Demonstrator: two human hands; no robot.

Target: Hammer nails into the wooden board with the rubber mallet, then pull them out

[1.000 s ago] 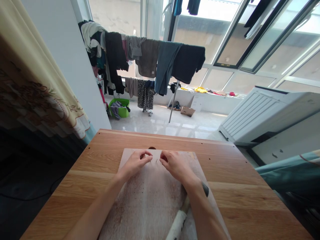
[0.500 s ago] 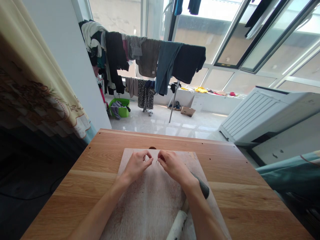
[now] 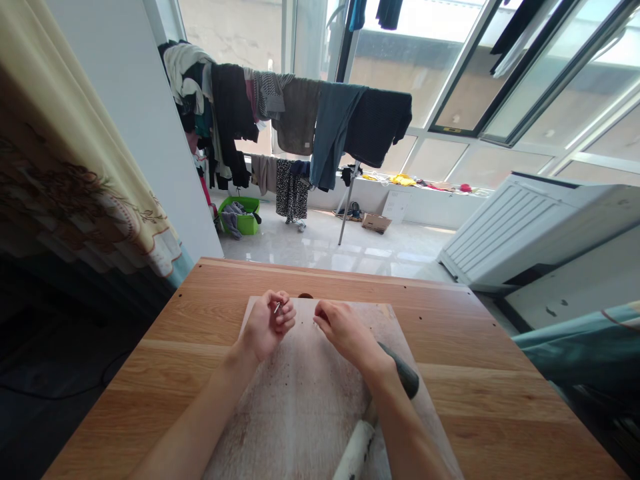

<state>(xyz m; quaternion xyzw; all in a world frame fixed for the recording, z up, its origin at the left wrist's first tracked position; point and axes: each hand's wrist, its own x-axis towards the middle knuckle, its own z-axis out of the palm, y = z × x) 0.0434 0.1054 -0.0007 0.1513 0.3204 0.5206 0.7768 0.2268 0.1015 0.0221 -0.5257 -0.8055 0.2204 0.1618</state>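
Note:
My left hand (image 3: 270, 325) is turned palm up over the far left of a worn, whitish wooden board (image 3: 300, 413). Its fingers are curled around a thin, shiny nail (image 3: 278, 308). To its right, my right hand (image 3: 341, 325) is closed in a pinch low over the board's far part. Something tiny shows at its fingertips, too small to make out. A mallet with a dark head (image 3: 406, 377) and a whitish handle (image 3: 355, 450) lies on the board, partly hidden beneath my right forearm. Small dark dots mark the board's surface.
The board rests on a wooden table (image 3: 475, 380) with small dark holes near its edges. Beyond stand a laundry rack hung with clothes (image 3: 335, 133), a green basket (image 3: 249, 223) and a cardboard box (image 3: 376, 223). A white ribbed appliance (image 3: 510, 227) is at right, a curtain (image 3: 100, 167) at left.
My left hand has drawn away to the left and rolled palm up, so the nail in its fingers now shows. My right hand stays nearly in place, its fingers still pinched.

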